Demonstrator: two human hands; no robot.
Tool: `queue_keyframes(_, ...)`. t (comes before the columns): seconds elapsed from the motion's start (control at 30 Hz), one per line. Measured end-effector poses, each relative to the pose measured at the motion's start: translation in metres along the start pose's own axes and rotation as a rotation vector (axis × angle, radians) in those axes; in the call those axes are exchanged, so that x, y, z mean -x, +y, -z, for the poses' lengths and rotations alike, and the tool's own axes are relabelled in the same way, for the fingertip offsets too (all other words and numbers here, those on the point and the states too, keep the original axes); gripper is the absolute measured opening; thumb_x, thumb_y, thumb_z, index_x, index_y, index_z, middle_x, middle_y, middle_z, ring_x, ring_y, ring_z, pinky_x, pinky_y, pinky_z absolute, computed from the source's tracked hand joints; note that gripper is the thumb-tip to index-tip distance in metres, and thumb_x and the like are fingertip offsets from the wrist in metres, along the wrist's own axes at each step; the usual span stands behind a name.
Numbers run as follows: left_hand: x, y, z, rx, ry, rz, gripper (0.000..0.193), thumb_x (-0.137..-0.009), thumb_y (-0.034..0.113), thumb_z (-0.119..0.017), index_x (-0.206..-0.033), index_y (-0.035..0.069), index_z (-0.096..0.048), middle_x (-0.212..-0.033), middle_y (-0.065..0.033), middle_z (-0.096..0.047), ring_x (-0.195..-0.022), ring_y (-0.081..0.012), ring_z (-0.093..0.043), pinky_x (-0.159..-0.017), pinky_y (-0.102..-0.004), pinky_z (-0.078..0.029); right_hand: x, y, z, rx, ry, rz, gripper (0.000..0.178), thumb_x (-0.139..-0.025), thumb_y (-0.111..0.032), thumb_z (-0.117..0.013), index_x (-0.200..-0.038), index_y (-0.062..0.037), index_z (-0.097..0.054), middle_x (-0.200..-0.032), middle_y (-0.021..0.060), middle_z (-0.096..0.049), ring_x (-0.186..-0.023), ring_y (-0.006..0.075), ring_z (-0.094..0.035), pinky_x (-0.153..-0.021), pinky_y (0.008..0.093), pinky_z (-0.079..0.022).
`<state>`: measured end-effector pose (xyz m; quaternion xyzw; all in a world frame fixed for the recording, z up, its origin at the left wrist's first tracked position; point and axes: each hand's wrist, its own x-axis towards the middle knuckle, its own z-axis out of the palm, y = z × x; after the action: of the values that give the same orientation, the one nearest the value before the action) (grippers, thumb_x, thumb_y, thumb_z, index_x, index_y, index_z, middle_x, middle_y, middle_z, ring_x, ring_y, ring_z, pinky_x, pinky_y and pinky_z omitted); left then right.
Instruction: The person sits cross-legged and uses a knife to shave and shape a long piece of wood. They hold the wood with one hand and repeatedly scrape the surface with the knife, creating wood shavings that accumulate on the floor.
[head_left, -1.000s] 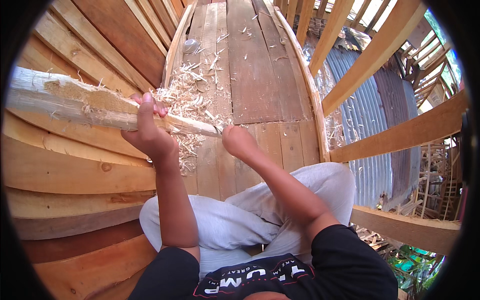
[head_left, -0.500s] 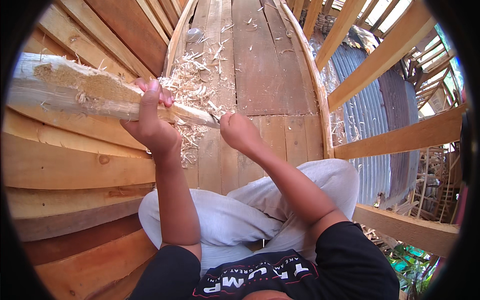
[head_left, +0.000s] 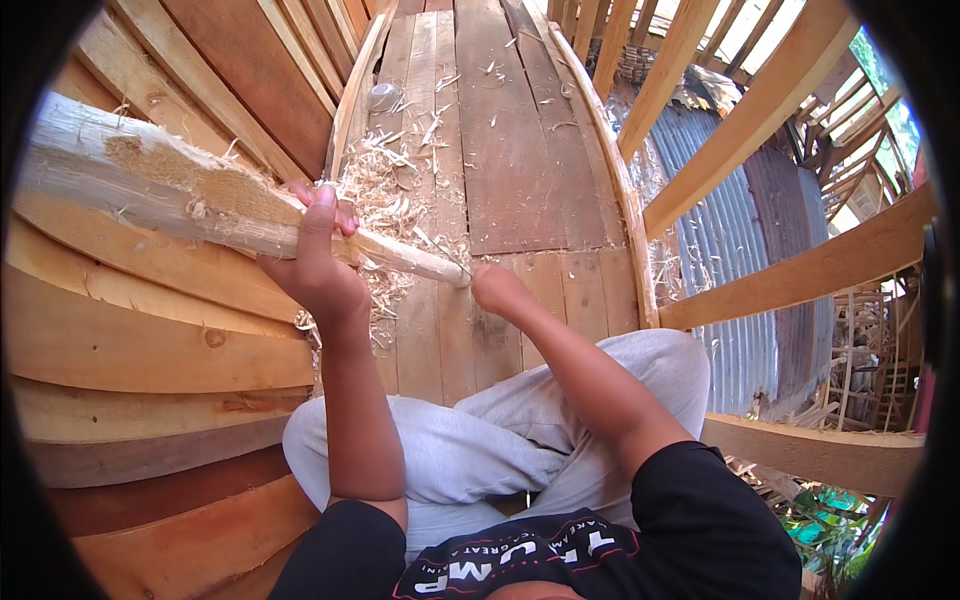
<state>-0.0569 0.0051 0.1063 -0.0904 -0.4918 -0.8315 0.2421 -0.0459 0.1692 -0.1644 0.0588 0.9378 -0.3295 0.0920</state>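
A long pale piece of wood [head_left: 150, 195], thick and rough at the far left, slants down rightward to a narrow whittled end. Around its middle, where the thick part tapers, my left hand [head_left: 325, 260] is wrapped with the thumb on top. My right hand [head_left: 500, 291] is closed at the tip of the narrow end. From that fist a thin dark knife blade [head_left: 457, 264] lies against the wood; the handle is hidden inside my fingers. Curled wood shavings [head_left: 385, 190] are heaped on the planks beyond and beneath the wood.
I sit cross-legged on a plank floor [head_left: 520, 160]. A plank wall [head_left: 150, 330] rises close on my left. On the right are wooden railing bars [head_left: 790, 275], with corrugated metal sheets [head_left: 735, 210] beyond them. A small clear cup-like object [head_left: 384, 97] stands near the shavings.
The wood's narrow end has shifted down and to the right. Both hands have moved slightly the same way, the right one staying at the tip with the knife.
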Motion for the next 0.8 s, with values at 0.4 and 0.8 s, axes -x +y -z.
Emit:
queue_keyframes(0.4, -0.028, -0.008, 0.033, 0.014, 0.212, -0.035, 0.012, -0.083, -0.001, -0.06, -0.089, 0.004, -0.05, -0.068, -0.0027, -0.047, -0.059, -0.0114, -0.045, -0.057, -0.0278, -0.041, 0.031, -0.097, 0.048, -0.276, -0.029, -0.11, 0.057, -0.095, -0.033, -0.031, -0.094, 0.0108, -0.067, -0.091, 0.0329, -0.065, -0.091, 0.048, -0.064, -0.086, 0.0532, -0.048)
queue_keyframes(0.8, -0.004, -0.004, 0.003, -0.062, 0.085, -0.079, 0.013, -0.084, -0.002, -0.059, -0.09, 0.003, -0.049, -0.066, -0.0036, -0.047, -0.059, -0.0135, -0.047, -0.057, -0.0277, -0.04, 0.043, -0.113, 0.077, -0.247, 0.044, -0.085, 0.055, -0.098, -0.031, -0.03, -0.086, 0.0061, -0.068, -0.089, 0.0294, -0.067, -0.087, 0.0464, -0.064, -0.084, 0.0524, -0.049)
